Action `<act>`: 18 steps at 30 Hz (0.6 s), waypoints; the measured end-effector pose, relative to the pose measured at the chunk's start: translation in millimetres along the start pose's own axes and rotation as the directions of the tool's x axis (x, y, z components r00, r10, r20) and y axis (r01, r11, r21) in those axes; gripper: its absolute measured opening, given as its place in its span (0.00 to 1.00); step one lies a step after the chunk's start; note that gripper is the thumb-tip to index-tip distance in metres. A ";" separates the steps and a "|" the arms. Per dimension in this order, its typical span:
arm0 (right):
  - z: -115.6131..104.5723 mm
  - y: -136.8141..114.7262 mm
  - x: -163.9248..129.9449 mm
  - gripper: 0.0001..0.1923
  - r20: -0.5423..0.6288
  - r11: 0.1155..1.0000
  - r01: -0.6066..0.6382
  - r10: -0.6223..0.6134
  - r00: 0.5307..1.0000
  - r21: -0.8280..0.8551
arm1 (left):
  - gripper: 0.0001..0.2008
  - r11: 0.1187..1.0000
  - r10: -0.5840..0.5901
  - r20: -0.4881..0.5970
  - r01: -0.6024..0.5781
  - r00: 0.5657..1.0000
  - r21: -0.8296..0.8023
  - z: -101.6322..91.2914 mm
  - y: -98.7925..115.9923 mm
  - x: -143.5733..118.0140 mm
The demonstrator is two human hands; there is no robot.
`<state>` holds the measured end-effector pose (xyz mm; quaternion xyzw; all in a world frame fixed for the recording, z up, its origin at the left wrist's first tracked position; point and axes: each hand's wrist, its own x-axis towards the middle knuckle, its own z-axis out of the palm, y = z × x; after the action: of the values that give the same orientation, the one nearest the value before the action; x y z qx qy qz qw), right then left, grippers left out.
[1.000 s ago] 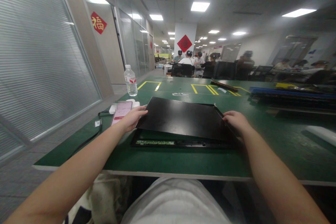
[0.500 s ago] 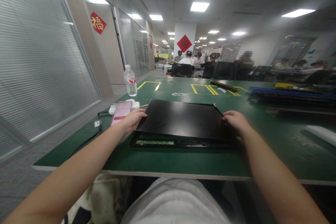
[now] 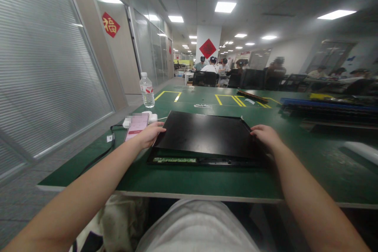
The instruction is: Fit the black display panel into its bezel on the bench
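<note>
Left hand: the left hand (image 3: pixel 149 134) has its grip clamped on the left edge of the black panel (image 3: pixel 206 134), steadying that side.
Right hand: the right hand (image 3: pixel 265 136) pinches the panel's right edge, so both sides stay level.
Panel: thin, flat, matte black sheet, lying on a dark frame (image 3: pixel 203 161) whose near strip shows a green circuit board.
Table: the table (image 3: pixel 183 181) carries the panel at its near middle; green, smooth mat.
Phone: the phone (image 3: pixel 136 126), pink screen lit, lies just left of the panel.
Bottle: the clear plastic bottle (image 3: pixel 147 91) stands beyond the panel, to its left.
</note>
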<state>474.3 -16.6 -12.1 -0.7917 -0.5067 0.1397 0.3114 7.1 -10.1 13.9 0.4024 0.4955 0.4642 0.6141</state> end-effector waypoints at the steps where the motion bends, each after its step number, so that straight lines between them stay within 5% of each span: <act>1: 0.1 0.4 0.1 0.14 0.002 1.000 0.000 0.000 1.000 0.005 | 0.23 1.000 0.000 0.005 0.000 1.000 -0.003 -0.3 -0.4 0.4; 9: -0.5 -0.4 0.7 0.14 0.005 1.000 -0.003 0.003 1.000 -0.014 | 0.30 0.998 0.028 0.035 -0.030 0.999 0.051 -5.3 -1.9 1.9; 18: -0.6 -1.7 -0.5 0.14 -0.004 1.000 0.014 -0.014 1.000 -0.022 | 0.27 0.994 0.060 0.120 -0.070 0.991 0.081 -7.0 -3.6 1.5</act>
<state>473.2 -16.7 -10.7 -0.7918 -0.5129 0.1305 0.3049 1.0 -9.3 8.8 0.4707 0.4644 0.4380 0.6091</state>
